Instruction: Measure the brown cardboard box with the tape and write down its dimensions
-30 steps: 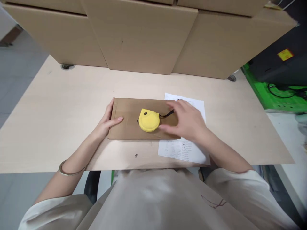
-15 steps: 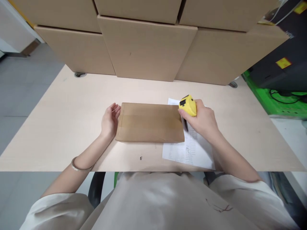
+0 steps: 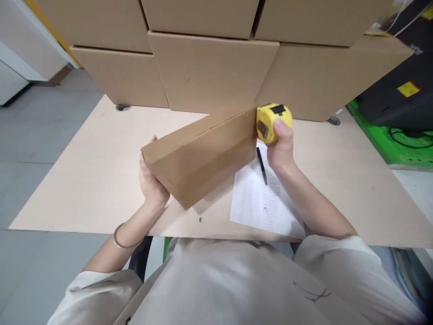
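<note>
A long brown cardboard box (image 3: 206,158) is tilted above the table, its right end higher than its left. My left hand (image 3: 152,183) grips the box's left end, with the fingers partly hidden behind it. In my right hand (image 3: 282,146) is a yellow tape measure (image 3: 274,121) with a black patch, held against the right end of the box. No blade is seen drawn out. Below that end, a black pen (image 3: 261,166) lies on a printed white sheet (image 3: 250,207).
Large cardboard boxes (image 3: 213,72) are stacked along the back of the pale wooden table (image 3: 84,180). To the right stands a dark machine (image 3: 389,85) with yellow labels, on a green surface (image 3: 375,140). A small dark mark is near the table's front edge.
The box has been lifted off the table and tilted, its right end raised. My left hand has closed on its left end. My right hand has moved up and turned with the tape measure, uncovering the pen.
</note>
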The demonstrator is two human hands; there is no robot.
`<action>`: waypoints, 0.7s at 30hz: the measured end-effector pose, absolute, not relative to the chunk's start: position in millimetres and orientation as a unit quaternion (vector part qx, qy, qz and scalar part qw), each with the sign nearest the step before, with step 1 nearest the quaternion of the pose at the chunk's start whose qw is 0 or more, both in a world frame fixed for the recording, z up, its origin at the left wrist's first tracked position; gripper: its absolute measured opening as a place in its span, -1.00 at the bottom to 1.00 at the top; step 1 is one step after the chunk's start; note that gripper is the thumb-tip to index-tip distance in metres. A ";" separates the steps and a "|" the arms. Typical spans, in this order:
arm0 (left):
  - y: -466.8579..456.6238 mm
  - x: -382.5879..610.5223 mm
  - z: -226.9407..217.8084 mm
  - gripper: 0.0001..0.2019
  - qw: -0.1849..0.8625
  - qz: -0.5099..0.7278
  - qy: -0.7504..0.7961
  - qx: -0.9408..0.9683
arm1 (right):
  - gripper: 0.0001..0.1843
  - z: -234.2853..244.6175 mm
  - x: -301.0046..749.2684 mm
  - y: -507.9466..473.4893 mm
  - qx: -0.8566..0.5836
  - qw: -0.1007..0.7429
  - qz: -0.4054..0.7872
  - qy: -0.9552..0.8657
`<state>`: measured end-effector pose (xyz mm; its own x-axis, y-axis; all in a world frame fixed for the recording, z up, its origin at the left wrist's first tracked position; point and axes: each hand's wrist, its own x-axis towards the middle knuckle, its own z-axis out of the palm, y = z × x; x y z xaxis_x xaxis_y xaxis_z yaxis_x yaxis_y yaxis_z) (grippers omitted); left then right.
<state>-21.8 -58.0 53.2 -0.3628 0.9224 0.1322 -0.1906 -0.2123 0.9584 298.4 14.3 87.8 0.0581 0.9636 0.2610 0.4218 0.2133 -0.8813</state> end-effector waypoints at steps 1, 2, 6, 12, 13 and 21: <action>-65.5 -19.1 56.9 -0.28 0.397 0.674 0.443 0.438 | -0.28 84.7 293.1 30.8 -0.543 0.520 0.298 -0.588; -72.4 -16.2 58.9 -0.25 0.384 0.665 0.404 0.497 | -0.27 80.4 286.4 45.9 -0.533 0.550 0.312 -0.562; -91.0 -2.0 49.5 -0.13 0.305 0.574 0.265 0.712 | -0.06 55.8 253.7 80.0 -0.512 0.561 0.369 -0.537; -103.0 8.4 24.4 -0.22 0.223 0.495 0.201 0.815 | 0.02 49.6 248.5 82.9 -0.504 0.544 0.366 -0.562; -100.8 7.0 24.9 -0.22 0.248 0.498 0.199 0.807 | -0.05 57.1 254.9 83.9 -0.505 0.543 0.377 -0.555; 7.6 20.1 38.5 0.02 0.440 0.539 0.350 0.627 | -0.53 151.5 259.3 85.4 -0.433 0.421 0.468 -0.646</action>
<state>20.1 7.6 38.5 0.1736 0.9136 0.3678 -0.0342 -0.3676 0.9293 259.3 85.4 151.5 -0.2713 0.9526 0.1379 0.1655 0.1873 -0.9683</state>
